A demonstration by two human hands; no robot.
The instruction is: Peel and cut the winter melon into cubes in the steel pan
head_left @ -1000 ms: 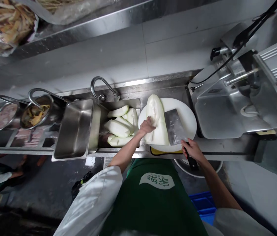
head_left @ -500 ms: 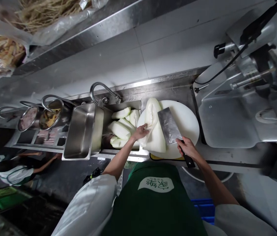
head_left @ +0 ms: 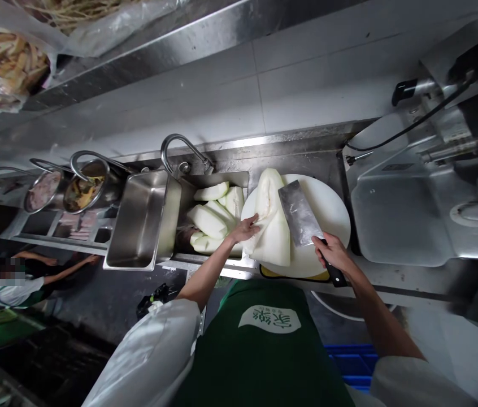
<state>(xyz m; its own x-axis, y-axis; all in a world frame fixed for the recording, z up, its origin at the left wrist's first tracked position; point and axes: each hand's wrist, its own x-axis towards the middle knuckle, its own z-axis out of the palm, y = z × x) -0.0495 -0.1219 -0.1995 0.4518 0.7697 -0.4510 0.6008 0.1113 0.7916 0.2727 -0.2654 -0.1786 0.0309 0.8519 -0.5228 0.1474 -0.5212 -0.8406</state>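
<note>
A large pale piece of winter melon (head_left: 276, 237), peeled and hollowed along its inner side, lies lengthwise on a round white cutting board (head_left: 334, 212). My left hand (head_left: 244, 230) grips its left edge, with the thumb side over the hollow. In my right hand (head_left: 333, 252) is a cleaver (head_left: 301, 213), held by its black handle. Its broad blade lies nearly flat above the board, just right of the melon, and I cannot tell whether it touches the board. Several peeled melon pieces (head_left: 208, 221) are in the sink to the left.
A deep steel pan (head_left: 135, 226) stands left of the sink, under a curved faucet (head_left: 179, 135). Farther left are steel pots of food (head_left: 84, 195) and a co-worker (head_left: 14, 282). A metal slicing machine (head_left: 408, 209) borders the board's right side. A shelf (head_left: 205, 42) runs overhead.
The view has shifted slightly, moving the counter items a little in the picture. Both hands keep their holds on the melon and the cleaver. At left, the co-worker sits nearer the picture's edge.
</note>
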